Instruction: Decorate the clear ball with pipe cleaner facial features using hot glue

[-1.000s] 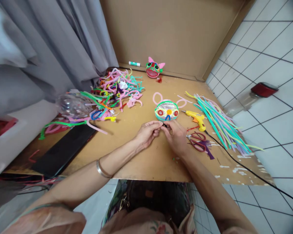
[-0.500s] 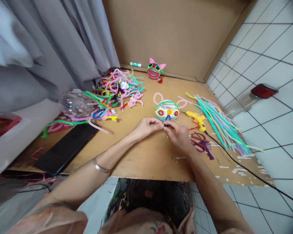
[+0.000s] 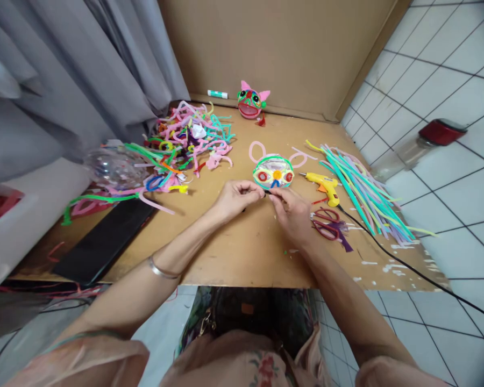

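Note:
My left hand (image 3: 237, 200) and my right hand (image 3: 292, 210) meet over the middle of the table, both closed in a pinch. Between their fingertips shows a small dark strip (image 3: 268, 192), possibly a bit of black pipe cleaner; most of it is hidden by the fingers. Just beyond the fingertips lies an animal face (image 3: 273, 165) with a green pipe-cleaner rim, red-centred eyes, an orange spot and a blue piece below it. Pink loops stick out at its top as ears. Right of my right hand are dark red-handled scissors (image 3: 326, 230) and a yellow glue gun (image 3: 321, 184).
Straight pipe cleaners (image 3: 363, 188) lie in a bundle at right, near the glue gun's black cord (image 3: 381, 250). Tangled pipe cleaners (image 3: 193, 134) heap at left by a clear plastic ball (image 3: 113, 166) and a black flat object (image 3: 105, 242). A pink-eared face (image 3: 250, 102) and glue stick (image 3: 218, 94) stand behind.
My fingertips have drawn slightly apart, with the dark strip still between them. The whole view has shifted a little, so the table things sit higher in the picture.

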A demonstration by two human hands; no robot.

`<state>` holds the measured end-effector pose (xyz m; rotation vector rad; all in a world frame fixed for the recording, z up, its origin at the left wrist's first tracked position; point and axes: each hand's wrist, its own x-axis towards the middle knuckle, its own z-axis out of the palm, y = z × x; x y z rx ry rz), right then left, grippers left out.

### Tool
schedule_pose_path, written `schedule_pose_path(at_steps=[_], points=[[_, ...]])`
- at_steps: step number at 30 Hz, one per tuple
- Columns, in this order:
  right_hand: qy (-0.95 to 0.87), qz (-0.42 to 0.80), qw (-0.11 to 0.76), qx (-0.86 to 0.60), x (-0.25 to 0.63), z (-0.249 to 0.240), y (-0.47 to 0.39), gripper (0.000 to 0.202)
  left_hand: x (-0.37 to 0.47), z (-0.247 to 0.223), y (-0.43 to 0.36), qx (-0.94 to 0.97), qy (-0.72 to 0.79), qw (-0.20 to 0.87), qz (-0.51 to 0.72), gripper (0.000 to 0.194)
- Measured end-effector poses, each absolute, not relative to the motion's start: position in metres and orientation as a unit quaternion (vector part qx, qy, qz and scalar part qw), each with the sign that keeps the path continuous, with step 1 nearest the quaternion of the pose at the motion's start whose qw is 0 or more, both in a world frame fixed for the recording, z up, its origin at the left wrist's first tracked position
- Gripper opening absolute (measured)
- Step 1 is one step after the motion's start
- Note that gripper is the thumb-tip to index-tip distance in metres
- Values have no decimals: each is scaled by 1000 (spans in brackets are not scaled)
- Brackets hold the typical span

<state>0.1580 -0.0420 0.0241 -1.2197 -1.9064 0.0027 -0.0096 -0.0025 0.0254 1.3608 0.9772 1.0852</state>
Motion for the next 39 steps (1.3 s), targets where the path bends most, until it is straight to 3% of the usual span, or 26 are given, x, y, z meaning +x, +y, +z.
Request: schedule_pose_path(at_steps=[10,17,27,39], points=[[-738,-15,437,-515,148,17,-45,22,13,22,-18,451,400,583,544,16],[-726,-46,444,-523,145,13,-43,24,21,15,-23,389,376,630,557,29],[-722,-18,463,-514,149,15,-44,21,17,15,-22,417,368,641,529,33],[-748,-48,442,-493,156,21,-42,21,7,17,-18,547,390,554,492,25]])
